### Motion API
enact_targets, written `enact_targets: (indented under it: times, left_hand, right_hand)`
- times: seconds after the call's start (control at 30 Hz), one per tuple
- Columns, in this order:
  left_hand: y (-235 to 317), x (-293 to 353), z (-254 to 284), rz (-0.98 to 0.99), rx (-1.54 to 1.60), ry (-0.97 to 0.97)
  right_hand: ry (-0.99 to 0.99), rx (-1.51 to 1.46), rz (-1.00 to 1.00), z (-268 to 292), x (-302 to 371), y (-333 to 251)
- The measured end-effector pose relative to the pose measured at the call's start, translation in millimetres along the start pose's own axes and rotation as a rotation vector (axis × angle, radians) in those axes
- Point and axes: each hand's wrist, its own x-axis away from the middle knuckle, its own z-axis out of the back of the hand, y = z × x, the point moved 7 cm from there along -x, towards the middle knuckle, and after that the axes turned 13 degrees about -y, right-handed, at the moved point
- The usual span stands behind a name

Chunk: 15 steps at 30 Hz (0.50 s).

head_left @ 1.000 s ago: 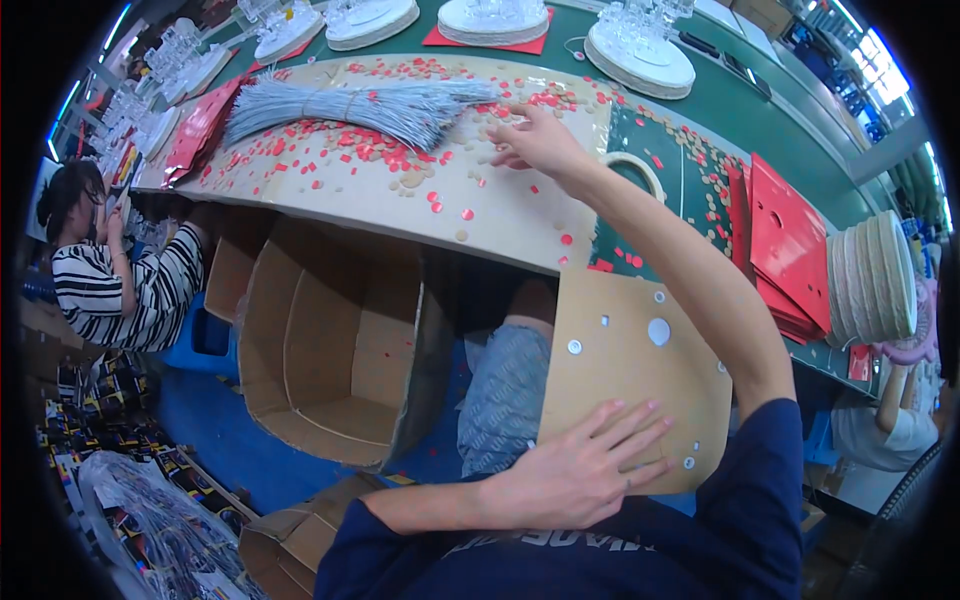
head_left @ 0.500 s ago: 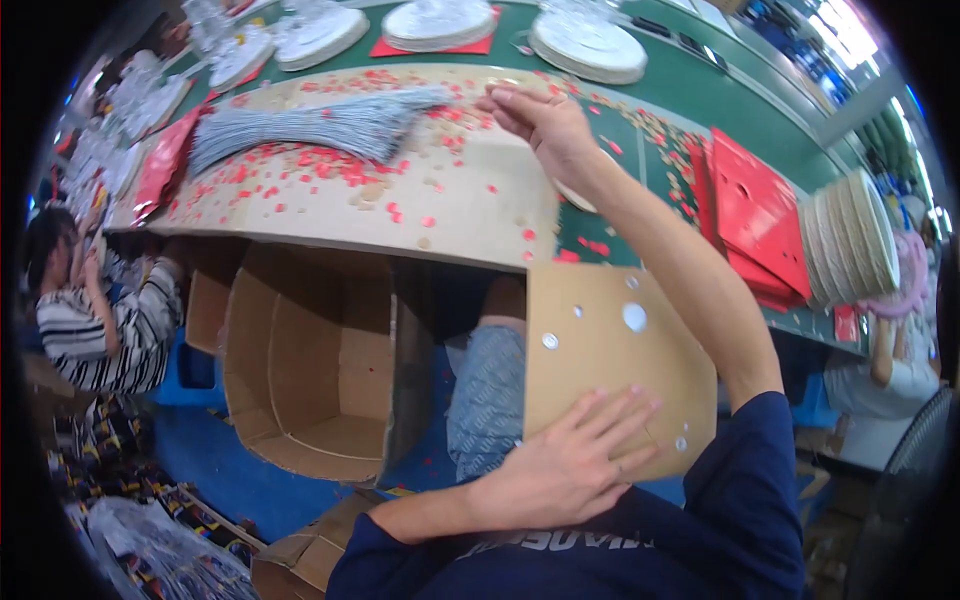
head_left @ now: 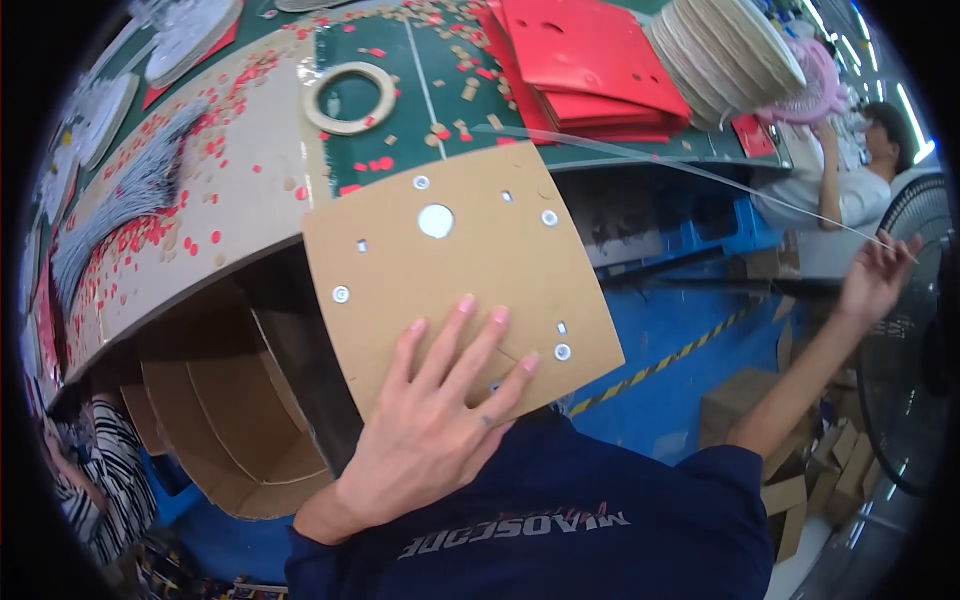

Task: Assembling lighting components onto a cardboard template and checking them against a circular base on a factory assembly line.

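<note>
A tan cardboard sheet (head_left: 460,260) with a large round hole, small slots and several silver eyelets lies tilted in front of my body, its far edge at the table. My left hand (head_left: 430,430) rests flat on its lower part with the fingers spread. Far out to the right, my right hand (head_left: 880,280) is raised with its fingers pinched on the end of a thin clear strip (head_left: 690,172). The strip stretches from above the red sheets' near edge, past the sheet's far edge, to that hand. Its exact material cannot be made out.
On the green table (head_left: 350,155) lie a tape roll (head_left: 312,100), scattered red and tan bits, red sheets (head_left: 590,60), a stack of pale discs (head_left: 725,60) and grey wire ties (head_left: 125,200). An open cardboard box (head_left: 230,400) stands below. A fan (head_left: 905,330) and a person (head_left: 865,185) are at right.
My right hand has gone from over the table to the far right, and the clear strip now stretches to it. The view has turned right; my left hand stays on the cardboard sheet.
</note>
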Motion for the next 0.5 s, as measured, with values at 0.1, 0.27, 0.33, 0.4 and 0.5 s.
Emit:
enact_targets:
  times: [0.1, 0.27, 0.33, 0.4, 0.5]
  left_hand:
    - [0.8, 0.7, -3.1, 0.018, -0.033, -0.001]
    - [4.9, -5.8, -7.5, 0.026, -0.070, -0.031]
    - [6.2, -7.3, -6.1, 0.031, -0.065, -0.033]
    - [10.4, -9.4, -6.9, 0.042, -0.085, -0.043]
    - [7.3, -4.3, -13.2, 0.099, -0.116, -0.026]
  right_hand:
    - [0.004, 0.331, 0.028, 39.7, 10.9, -115.1]
    - [-0.082, 1.477, 0.216, -141.4, 60.9, -57.2]
    - [-0.268, 1.759, 0.124, -170.5, 70.2, -9.3]
    - [-0.613, 1.123, -0.097, -201.1, 89.1, 81.9]
    - [-0.875, 1.090, -0.418, -249.9, 125.3, 209.6]
